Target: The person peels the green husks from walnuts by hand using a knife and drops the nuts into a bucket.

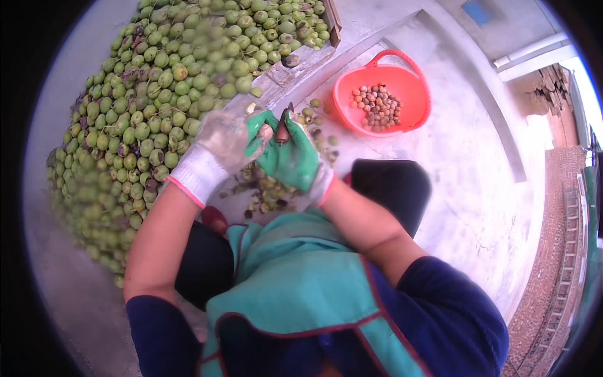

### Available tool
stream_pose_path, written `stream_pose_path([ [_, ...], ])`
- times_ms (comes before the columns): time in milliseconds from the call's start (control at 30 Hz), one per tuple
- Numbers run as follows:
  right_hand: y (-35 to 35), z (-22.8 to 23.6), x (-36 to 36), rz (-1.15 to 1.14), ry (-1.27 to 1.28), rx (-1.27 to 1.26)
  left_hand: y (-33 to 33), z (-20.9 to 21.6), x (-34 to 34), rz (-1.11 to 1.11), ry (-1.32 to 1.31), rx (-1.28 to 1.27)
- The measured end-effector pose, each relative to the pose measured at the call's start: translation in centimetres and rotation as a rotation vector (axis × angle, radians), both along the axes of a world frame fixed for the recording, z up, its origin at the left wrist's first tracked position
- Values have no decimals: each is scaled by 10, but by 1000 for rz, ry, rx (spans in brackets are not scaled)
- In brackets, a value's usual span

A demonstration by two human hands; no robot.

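My left hand point(229, 135), in a dirty white and green work glove, is closed with a pale brown walnut point(265, 131) at its fingertips. Close beside it, my right hand point(294, 157) wears a green-palmed glove and grips a small knife point(282, 131) with a brown handle; little of its dark blade shows. The two hands nearly touch above the floor, in front of my knees. Below and behind them lie scattered bits of green husk point(270, 195) and a few green fruits point(315, 103).
A large heap of green-husked walnuts point(160, 81) spreads across the left, some with dark patches. Beyond my right hand stands a red-pink plastic basket point(411, 116) with several shelled-out brown nuts point(380, 107) inside. A low concrete ledge point(483, 100) crosses the floor at right.
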State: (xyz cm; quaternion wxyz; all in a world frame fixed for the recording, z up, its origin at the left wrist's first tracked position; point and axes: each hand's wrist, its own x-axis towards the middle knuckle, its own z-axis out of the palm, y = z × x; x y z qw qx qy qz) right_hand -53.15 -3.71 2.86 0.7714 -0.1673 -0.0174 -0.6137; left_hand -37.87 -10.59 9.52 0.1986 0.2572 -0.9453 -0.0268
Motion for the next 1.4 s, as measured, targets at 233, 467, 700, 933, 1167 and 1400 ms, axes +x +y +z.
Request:
stream_pose_path([
  [233,-3,-62,-188,-650,-30,500,-5,37,-18,8,107,11],
  [467,-10,-50,-73,-350,270,648,54,-63,320,1171,1117,-51],
  [700,-69,-113,-1,-53,358,568,169,-245,390,1898,1682,-212],
  [933,-89,-129,26,16,601,540,154,-264,393,2286,1556,-137],
  [1167,-72,-73,95,-133,1002,486,141,-252,383,2011,1929,-82],
  [1400,-72,-88,75,-60,996,428,121,-220,377,2199,1942,17],
])
